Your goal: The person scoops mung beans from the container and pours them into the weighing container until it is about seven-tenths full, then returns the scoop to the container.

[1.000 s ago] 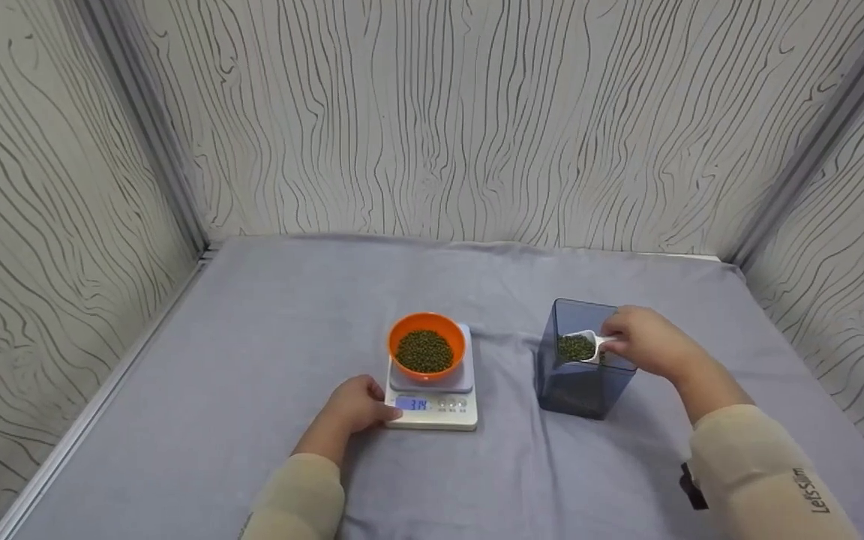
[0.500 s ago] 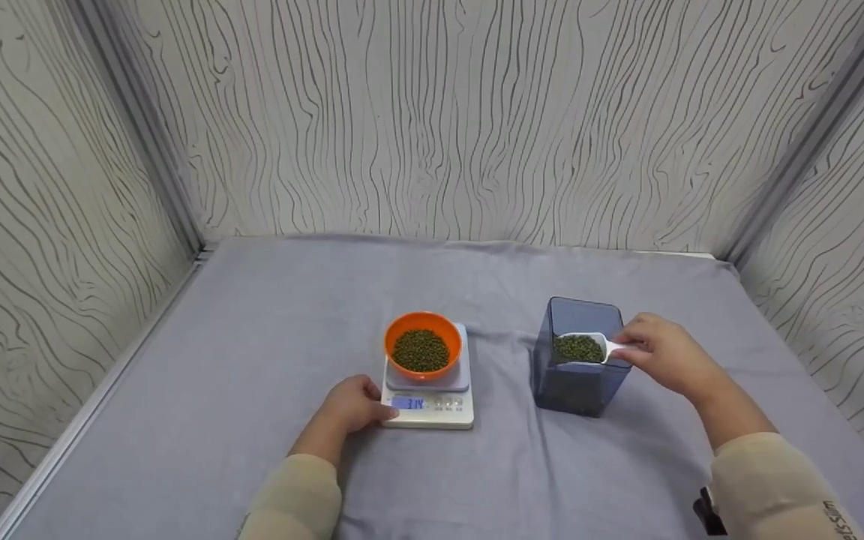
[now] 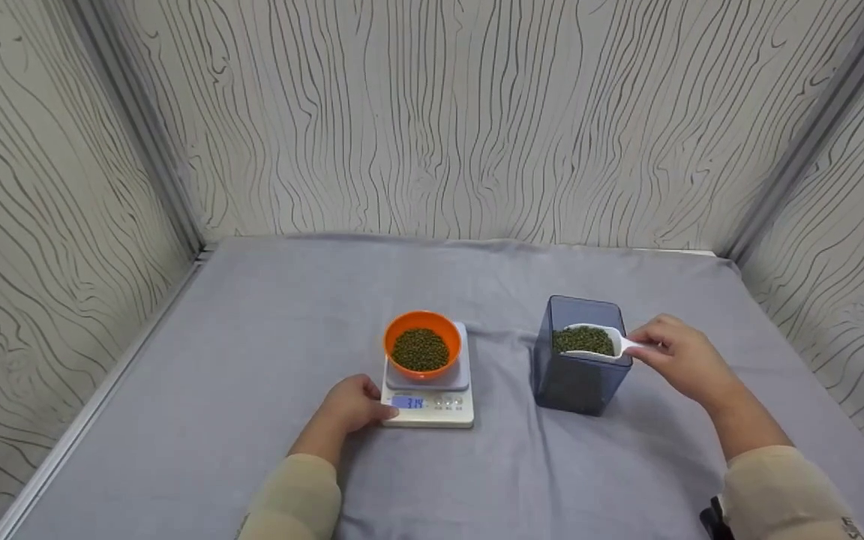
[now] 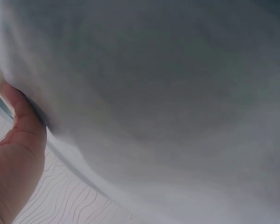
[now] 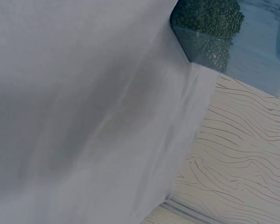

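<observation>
Grey cloth (image 3: 289,322) lies underneath. At four o'clock in the head view stands a translucent blue container (image 3: 578,390); at six, a digital kitchen scale (image 3: 447,415). The left hand (image 3: 355,403) grips the scale's edge at its eight o'clock; the right hand (image 3: 678,358), at the container's three, pinches a white scoop's (image 3: 619,343) handle. An orange bowl (image 3: 424,321) sits on the scale. The scoop is at the container's mouth. Mung beans (image 3: 421,350) lie in bowl, scoop and container.
</observation>
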### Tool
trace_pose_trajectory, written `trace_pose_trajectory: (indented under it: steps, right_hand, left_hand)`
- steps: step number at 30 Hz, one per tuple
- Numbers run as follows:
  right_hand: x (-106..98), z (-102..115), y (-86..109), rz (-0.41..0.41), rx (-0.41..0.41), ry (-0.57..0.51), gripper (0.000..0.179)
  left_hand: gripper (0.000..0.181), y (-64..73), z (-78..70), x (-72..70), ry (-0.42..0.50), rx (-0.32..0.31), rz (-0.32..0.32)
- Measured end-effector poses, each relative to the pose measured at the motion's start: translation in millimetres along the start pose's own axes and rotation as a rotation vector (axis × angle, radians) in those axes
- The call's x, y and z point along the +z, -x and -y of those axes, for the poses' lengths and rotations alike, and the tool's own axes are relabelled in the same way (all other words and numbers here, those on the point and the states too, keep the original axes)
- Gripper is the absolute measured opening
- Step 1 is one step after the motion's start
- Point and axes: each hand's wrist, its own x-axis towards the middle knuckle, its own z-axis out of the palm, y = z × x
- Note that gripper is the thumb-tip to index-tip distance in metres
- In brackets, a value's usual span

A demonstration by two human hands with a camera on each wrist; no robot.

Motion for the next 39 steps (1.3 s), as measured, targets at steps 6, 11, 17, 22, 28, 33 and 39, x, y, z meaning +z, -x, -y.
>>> trace_pose_trajectory:
  steps: [6, 11, 17, 22, 28, 33, 39]
  right_hand:
    - [-0.4, -3.0, 6.6, -0.010, 0.072, -0.046, 0.007]
    - [3.6, -7.4, 13.3, -0.039, 0.125, -0.104, 0.011]
    - [10.3, -10.4, 18.3, -0.064, 0.167, -0.166, 0.015]
    - [10.7, -7.7, 18.7, -0.071, 0.174, -0.183, 0.016]
    - [6.6, -4.0, 12.9, -0.083, 0.156, -0.180, 0.013]
    - [2.1, 2.9, 2.1, -0.087, 0.133, -0.171, 0.013]
    - [4.6, 24.0, -16.8, -0.079, 0.117, -0.159, 0.014]
  left_hand:
    - [0.034, -1.3, 1.5, -0.1, 0.007, 0.009, 0.004]
    - [0.034, -1.5, 0.8, -0.2, 0.003, -0.006, 0.007]
    - [0.033, -0.9, 0.9, 0.0, 0.012, -0.006, 0.005]
    - [0.031, -0.5, 1.1, 1.0, 0.034, -0.007, 0.014]
    - [0.031, -0.1, 0.7, 0.5, 0.034, -0.020, 0.018]
    - [0.031, 0.8, 0.4, -0.4, 0.038, -0.022, 0.014]
    - [0.030, -0.8, 1.1, 0.2, 0.035, -0.004, 0.009]
